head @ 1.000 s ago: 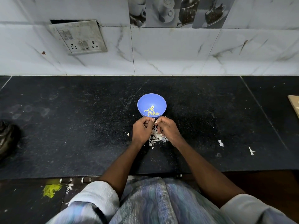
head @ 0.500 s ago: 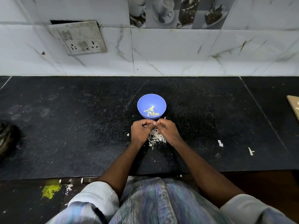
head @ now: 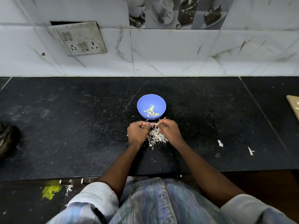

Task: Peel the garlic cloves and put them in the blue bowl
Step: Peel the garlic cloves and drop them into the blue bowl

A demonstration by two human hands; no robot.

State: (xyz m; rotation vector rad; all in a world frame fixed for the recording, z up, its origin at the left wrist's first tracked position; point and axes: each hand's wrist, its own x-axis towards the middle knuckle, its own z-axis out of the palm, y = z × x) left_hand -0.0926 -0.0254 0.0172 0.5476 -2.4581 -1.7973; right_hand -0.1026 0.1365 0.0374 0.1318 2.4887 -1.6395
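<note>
Head view, contents listed relative to the blue bowl [head: 151,106]. Blue bowl: sitting on the black table [head: 72,126], holding several peeled garlic cloves [head: 151,111]. Left hand [head: 138,133]: working just in front of the bowl, fingers curling and pinching a small pale garlic clove [head: 153,125]. Right hand [head: 169,130]: working beside it, fingers curling and pinching at the same clove. Garlic skins [head: 155,136]: lying heaped between the wrists, in front of the bowl. Paper scraps [head: 220,143]: lying well right of the bowl. Wall socket [head: 78,38]: hanging behind and left of the bowl.
</note>
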